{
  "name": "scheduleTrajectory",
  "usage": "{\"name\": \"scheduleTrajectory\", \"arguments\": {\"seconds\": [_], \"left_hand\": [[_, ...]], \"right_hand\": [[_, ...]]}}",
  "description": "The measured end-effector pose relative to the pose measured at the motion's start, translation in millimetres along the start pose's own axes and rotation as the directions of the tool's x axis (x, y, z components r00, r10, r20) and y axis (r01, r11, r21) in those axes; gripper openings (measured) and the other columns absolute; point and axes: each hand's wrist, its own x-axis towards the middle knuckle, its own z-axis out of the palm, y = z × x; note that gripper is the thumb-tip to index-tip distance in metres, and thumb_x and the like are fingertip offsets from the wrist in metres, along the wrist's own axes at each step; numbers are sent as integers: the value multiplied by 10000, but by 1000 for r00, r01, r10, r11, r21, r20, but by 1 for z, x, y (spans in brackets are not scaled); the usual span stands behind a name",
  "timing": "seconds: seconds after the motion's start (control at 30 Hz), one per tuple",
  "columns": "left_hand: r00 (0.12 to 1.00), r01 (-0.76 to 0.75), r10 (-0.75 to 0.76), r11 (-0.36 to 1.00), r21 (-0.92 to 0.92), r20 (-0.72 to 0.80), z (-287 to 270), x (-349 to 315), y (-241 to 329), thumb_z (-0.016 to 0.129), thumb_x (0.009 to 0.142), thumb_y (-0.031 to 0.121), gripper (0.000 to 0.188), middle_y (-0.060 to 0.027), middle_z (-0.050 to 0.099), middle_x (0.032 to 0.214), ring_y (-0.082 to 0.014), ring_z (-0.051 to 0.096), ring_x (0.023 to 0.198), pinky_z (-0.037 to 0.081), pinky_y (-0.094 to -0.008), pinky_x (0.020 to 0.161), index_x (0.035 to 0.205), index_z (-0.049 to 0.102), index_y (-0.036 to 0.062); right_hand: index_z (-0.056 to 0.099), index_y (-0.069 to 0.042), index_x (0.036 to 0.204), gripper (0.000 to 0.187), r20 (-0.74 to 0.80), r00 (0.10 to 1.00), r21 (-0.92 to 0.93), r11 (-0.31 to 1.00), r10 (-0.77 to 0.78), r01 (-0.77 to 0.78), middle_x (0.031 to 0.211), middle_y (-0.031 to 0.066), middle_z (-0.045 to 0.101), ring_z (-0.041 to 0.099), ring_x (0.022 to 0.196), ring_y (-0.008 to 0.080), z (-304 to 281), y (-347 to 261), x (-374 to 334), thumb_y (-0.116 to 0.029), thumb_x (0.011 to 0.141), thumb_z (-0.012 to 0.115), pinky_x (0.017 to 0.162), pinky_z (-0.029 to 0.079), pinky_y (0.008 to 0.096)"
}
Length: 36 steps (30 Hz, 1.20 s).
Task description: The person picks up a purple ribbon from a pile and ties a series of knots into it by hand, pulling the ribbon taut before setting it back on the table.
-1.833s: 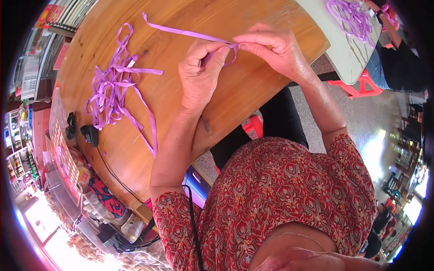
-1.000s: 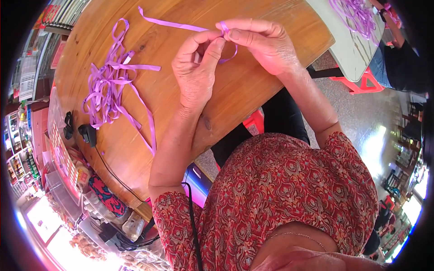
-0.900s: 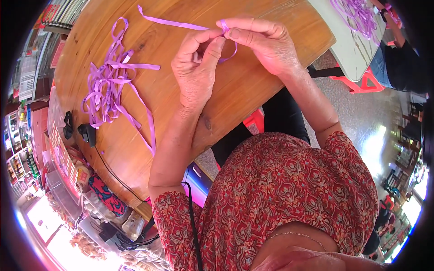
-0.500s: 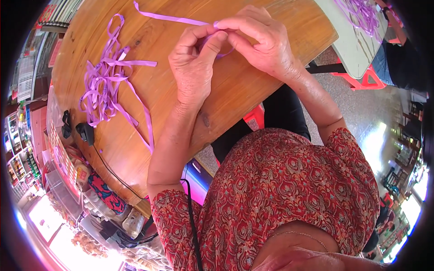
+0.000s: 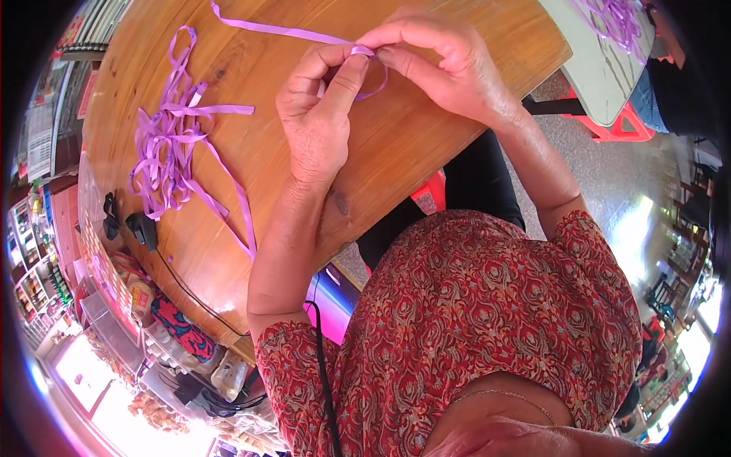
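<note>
A narrow purple ribbon (image 5: 293,32) runs from the far left of the wooden table into my two hands, with a small loop hanging below the fingers. My left hand (image 5: 321,107) pinches it between thumb and forefinger, where a fold of ribbon shows at the tips. From the other side, my right hand (image 5: 449,68) holds the same spot with thumb and forefinger close together. Whether the ribbon is knotted there cannot be made out. Left of my left hand lies a loose heap of purple ribbons (image 5: 171,148), some with long ends trailing towards me.
The wooden table (image 5: 396,152) has a curved left edge. A black adapter (image 5: 142,228) with a cable rests near that edge. At the right, a white table (image 5: 590,76) carries another bundle of purple ribbons (image 5: 613,27), with a person beside it and a red stool (image 5: 620,128) below.
My fingers have shifted slightly on the ribbon, and the fold between them now shows more plainly. My right fingertips sit a little lower. The whole view has moved slightly.
</note>
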Motion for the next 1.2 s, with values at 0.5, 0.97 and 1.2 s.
{"name": "scheduleTrajectory", "arguments": {"seconds": [0.5, 0.97, 1.2], "left_hand": [[996, 25, -17, 996, 84, -88, 0, 3, -4, 604, 870, 21, 76, -18, 624, 803, -64, 572, 714, 499, -204, 635, 928, 639, -14], [993, 104, -110, 990, -98, -53, -4, 7, 0, 646, 853, 78, 109, 15, 606, 767, -25, 490, 641, 398, -165, 578, 937, 633, 10], [995, 83, -88, 992, -96, -49, -3, 7, 0, 613, 868, 71, 112, 5, 568, 732, -61, 483, 641, 395, -203, 594, 938, 611, -15]], "right_hand": [[630, -72, 987, 296, 45, 963, -323, 908, -266, 265, 870, 54, 571, 548, 855, 226, -4, -15, 9, 8, 703, 648, 701, 399, 343], [633, -49, 1000, 202, 83, 964, -167, 951, -251, 261, 899, 75, 609, 573, 886, 233, -7, 0, 21, -44, 798, 637, 751, 433, 328], [627, -45, 914, 152, 14, 868, -278, 832, -496, 480, 863, 93, 613, 597, 814, 257, -5, 18, 17, -66, 776, 688, 702, 473, 321]]}}
